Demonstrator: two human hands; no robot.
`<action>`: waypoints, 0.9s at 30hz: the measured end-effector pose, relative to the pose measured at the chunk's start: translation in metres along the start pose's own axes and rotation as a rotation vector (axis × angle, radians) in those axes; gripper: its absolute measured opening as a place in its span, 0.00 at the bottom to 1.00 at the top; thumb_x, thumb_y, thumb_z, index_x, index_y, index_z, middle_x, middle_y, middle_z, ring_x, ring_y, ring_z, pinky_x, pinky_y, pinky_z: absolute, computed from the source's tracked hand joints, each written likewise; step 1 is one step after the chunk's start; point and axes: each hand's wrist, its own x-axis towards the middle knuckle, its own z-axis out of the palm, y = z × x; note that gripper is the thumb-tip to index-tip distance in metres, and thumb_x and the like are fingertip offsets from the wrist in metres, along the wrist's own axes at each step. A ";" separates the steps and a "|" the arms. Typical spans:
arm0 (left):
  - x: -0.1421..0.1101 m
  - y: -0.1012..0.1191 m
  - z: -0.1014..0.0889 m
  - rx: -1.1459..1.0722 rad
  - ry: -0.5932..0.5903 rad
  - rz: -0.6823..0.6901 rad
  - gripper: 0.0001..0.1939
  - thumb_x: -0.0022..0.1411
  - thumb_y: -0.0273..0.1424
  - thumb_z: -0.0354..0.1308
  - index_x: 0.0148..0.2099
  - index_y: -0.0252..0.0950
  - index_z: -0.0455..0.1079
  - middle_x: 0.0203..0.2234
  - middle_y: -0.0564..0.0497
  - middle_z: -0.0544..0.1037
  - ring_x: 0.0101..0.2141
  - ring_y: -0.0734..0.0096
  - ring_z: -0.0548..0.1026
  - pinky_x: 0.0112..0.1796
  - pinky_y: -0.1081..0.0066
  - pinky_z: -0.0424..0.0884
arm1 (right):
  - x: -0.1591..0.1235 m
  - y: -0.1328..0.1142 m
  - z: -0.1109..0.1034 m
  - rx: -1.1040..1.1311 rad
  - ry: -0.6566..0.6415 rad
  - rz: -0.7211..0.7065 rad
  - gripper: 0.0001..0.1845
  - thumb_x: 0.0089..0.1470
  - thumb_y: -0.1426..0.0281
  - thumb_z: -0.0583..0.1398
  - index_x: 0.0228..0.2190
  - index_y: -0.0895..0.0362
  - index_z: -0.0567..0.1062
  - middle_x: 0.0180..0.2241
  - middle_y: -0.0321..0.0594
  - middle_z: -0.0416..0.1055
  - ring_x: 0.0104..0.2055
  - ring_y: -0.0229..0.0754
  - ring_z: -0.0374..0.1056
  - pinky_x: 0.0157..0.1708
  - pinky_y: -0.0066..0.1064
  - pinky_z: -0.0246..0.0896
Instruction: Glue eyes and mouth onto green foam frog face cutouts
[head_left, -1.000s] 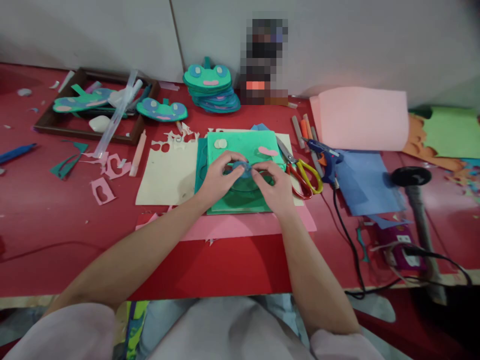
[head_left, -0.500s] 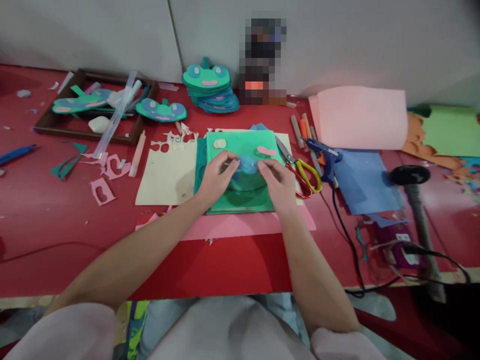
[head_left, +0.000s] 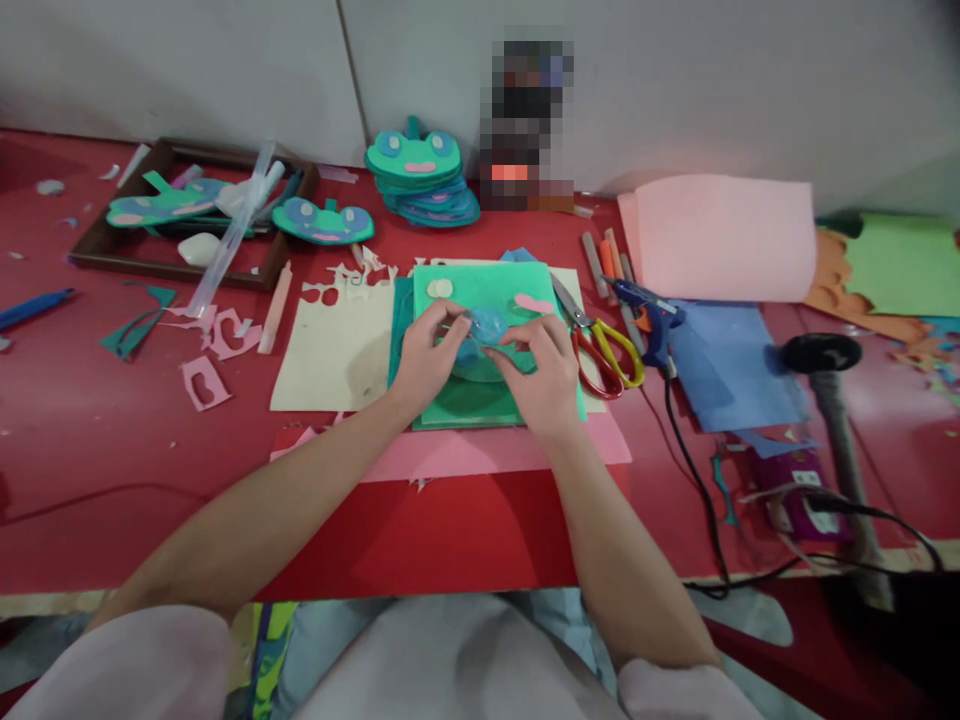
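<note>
Both hands meet over a green foam sheet (head_left: pixel 495 285) at the middle of the red table (head_left: pixel 112 430). My left hand (head_left: pixel 424 360) and my right hand (head_left: pixel 544 375) pinch a small blue foam piece (head_left: pixel 487 325) between their fingertips, just above a green cut-out shape lying on the sheet. A small cream oval (head_left: pixel 439 288) and a pink oval (head_left: pixel 534 302) lie on the sheet's far part. A cream sheet (head_left: pixel 334 350) lies to the left, a pink sheet (head_left: pixel 465 455) underneath.
Scissors with yellow and red handles (head_left: pixel 607 350) and a blue glue gun (head_left: pixel 649 315) with its black cord lie right of the sheet. Finished green frog faces are stacked at the back (head_left: pixel 420 175); others rest in a brown tray (head_left: pixel 180 210). Pink and blue sheets lie right.
The blue piece has come up between the fingertips and the right hand has slid left toward the left hand. The green cut-out under the hands has shifted slightly.
</note>
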 end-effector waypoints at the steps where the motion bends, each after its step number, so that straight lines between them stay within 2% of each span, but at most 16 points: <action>1: 0.000 0.000 0.000 0.000 -0.004 -0.001 0.05 0.59 0.31 0.51 0.31 0.37 0.64 0.24 0.56 0.71 0.28 0.76 0.72 0.33 0.74 0.68 | 0.000 0.000 0.000 -0.011 0.007 0.000 0.03 0.53 0.67 0.59 0.30 0.53 0.69 0.30 0.37 0.64 0.35 0.40 0.64 0.37 0.36 0.64; 7: 0.000 0.002 0.000 0.016 -0.019 -0.013 0.05 0.59 0.31 0.52 0.31 0.37 0.65 0.24 0.55 0.72 0.29 0.75 0.72 0.33 0.74 0.68 | 0.000 0.004 -0.003 -0.002 0.073 0.021 0.03 0.54 0.68 0.58 0.29 0.51 0.71 0.31 0.38 0.65 0.36 0.42 0.65 0.38 0.41 0.65; 15: -0.001 0.002 0.000 0.037 -0.044 -0.025 0.06 0.60 0.32 0.51 0.32 0.37 0.65 0.25 0.55 0.72 0.30 0.75 0.71 0.34 0.74 0.68 | 0.001 0.004 -0.005 0.040 0.070 0.076 0.03 0.53 0.68 0.59 0.29 0.51 0.73 0.31 0.39 0.66 0.38 0.43 0.65 0.42 0.43 0.64; 18: -0.002 0.006 -0.001 0.019 -0.056 -0.012 0.08 0.61 0.33 0.50 0.32 0.37 0.65 0.25 0.55 0.72 0.30 0.75 0.71 0.34 0.74 0.67 | 0.002 0.002 -0.005 0.072 0.121 0.114 0.04 0.52 0.67 0.60 0.27 0.51 0.73 0.30 0.38 0.66 0.38 0.42 0.65 0.41 0.40 0.64; 21: -0.003 0.010 -0.001 -0.013 -0.073 0.005 0.11 0.63 0.34 0.47 0.31 0.37 0.65 0.26 0.53 0.72 0.30 0.75 0.71 0.34 0.74 0.67 | 0.004 0.001 -0.007 0.153 0.173 0.234 0.06 0.50 0.65 0.61 0.26 0.53 0.73 0.30 0.36 0.66 0.33 0.37 0.65 0.34 0.33 0.65; 23: -0.004 0.011 0.000 -0.014 -0.084 0.015 0.12 0.64 0.34 0.46 0.31 0.37 0.65 0.28 0.52 0.73 0.31 0.75 0.71 0.34 0.74 0.67 | 0.006 0.001 -0.008 0.235 0.213 0.365 0.07 0.48 0.64 0.63 0.25 0.54 0.73 0.28 0.35 0.67 0.31 0.35 0.65 0.31 0.30 0.63; 27: -0.005 0.008 0.000 0.055 -0.120 0.054 0.12 0.64 0.35 0.47 0.33 0.36 0.67 0.29 0.51 0.73 0.32 0.75 0.71 0.35 0.74 0.67 | 0.008 0.006 -0.009 0.439 0.232 0.660 0.11 0.45 0.61 0.64 0.25 0.56 0.72 0.18 0.30 0.64 0.19 0.31 0.60 0.18 0.25 0.55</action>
